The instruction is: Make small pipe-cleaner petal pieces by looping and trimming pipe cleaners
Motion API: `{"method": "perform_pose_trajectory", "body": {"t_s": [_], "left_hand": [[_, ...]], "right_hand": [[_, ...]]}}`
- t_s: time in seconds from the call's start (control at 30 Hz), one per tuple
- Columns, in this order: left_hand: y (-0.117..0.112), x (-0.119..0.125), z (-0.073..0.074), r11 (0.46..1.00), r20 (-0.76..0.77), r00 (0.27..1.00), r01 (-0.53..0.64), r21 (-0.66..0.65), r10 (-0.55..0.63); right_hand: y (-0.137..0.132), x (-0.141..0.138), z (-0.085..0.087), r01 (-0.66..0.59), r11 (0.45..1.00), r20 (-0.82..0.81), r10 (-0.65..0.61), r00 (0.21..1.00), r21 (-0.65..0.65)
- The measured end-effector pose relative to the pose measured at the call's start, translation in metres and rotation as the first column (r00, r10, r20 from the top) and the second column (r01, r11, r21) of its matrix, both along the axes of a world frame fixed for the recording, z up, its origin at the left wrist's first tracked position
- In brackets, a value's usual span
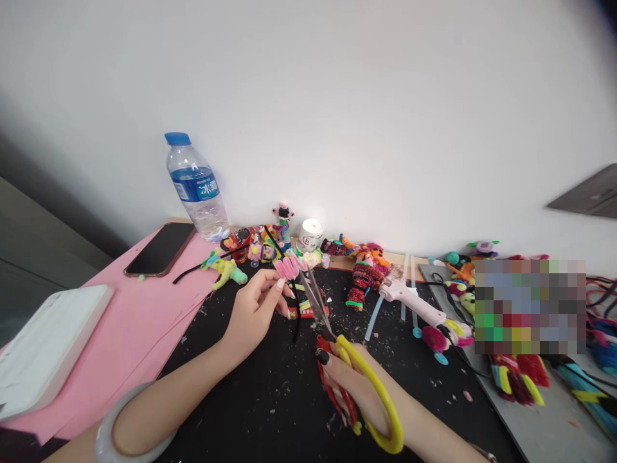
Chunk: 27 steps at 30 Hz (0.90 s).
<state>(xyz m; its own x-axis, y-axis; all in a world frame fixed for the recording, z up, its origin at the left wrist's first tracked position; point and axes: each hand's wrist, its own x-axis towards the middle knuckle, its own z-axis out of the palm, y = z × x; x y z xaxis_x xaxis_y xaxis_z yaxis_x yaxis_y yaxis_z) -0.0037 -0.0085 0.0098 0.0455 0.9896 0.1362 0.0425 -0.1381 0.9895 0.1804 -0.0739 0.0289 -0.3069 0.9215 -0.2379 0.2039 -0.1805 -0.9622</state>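
Note:
My left hand (260, 299) pinches a pink coiled pipe cleaner piece (288, 267) between thumb and fingers. Black pipe cleaner strands (295, 315) stick out around it. My right hand (354, 379) grips scissors (315, 299) with a yellow and a red handle. Their blades point up toward the pink coil, with the tips close beside it; whether they touch it I cannot tell. Behind my left hand lies a yellow-green pipe cleaner figure (224, 270). A small red packet (308, 312) lies on the black mat (241, 399), partly hidden by the scissors.
A water bottle (197, 193), a white cup (311, 235) and several fuzzy dolls (366, 273) stand or lie along the wall. A glue gun (414, 302) with glue sticks is at right. Phone (161, 249) and white box (53, 347) rest on pink paper (130, 321). Scraps litter the mat.

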Motion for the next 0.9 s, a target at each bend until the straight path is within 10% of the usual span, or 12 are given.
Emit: {"method": "perform_pose_trajectory", "body": {"t_s": [0.5,0.9], "left_hand": [[0.004,0.0,-0.004,0.999,0.312,0.95,0.004,-0.046,0.01],[-0.013,0.011,-0.006,0.947,0.426,0.883,0.286,-0.149,-0.199]], "right_hand": [[0.007,0.007,0.011,-0.117,0.993,0.331,0.102,0.938,0.026],[0.003,0.002,0.008,-0.105,0.993,0.501,0.064,0.863,0.054]]}}
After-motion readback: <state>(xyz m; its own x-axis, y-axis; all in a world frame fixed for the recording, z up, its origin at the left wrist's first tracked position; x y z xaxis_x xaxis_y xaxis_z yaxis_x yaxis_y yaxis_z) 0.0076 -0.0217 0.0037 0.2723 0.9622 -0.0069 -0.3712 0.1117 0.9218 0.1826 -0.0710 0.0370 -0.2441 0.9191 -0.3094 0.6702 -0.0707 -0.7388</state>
